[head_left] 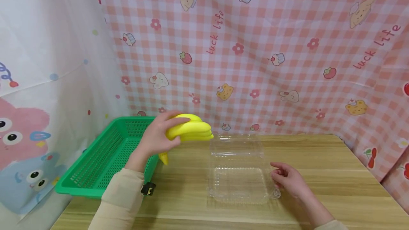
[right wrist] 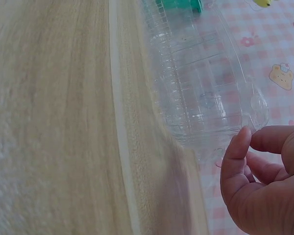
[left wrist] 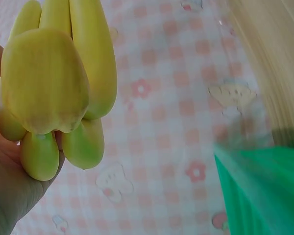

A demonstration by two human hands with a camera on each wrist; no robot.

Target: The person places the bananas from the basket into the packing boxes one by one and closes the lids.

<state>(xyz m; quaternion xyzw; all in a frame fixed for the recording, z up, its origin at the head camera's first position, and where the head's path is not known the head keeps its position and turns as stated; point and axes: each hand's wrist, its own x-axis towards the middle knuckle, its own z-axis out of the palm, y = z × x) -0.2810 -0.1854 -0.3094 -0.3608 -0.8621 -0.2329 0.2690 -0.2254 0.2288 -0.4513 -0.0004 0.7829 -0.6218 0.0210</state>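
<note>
My left hand (head_left: 161,132) grips a bunch of yellow bananas (head_left: 191,127), raised over the right side of the green basket. A yellow tip (head_left: 164,158) shows below that hand. Close up in the left wrist view, the bananas (left wrist: 95,58) have greenish ends, and a broad rounded yellow piece covers their middle. On the table stands a clear plastic container (head_left: 241,185) with its lid (head_left: 236,146) folded back. Beside its right edge, my right hand (head_left: 290,180) pinches at the rim with thumb and index finger; the other fingers (right wrist: 264,166) are curled.
The green slotted basket (head_left: 80,191) stands at the left of the wooden table (head_left: 329,173). A pink checked cloth (head_left: 255,20) hangs behind the table, and a white patterned cloth (head_left: 48,63) hangs at the left. A small black item (head_left: 148,189) sits by the left sleeve.
</note>
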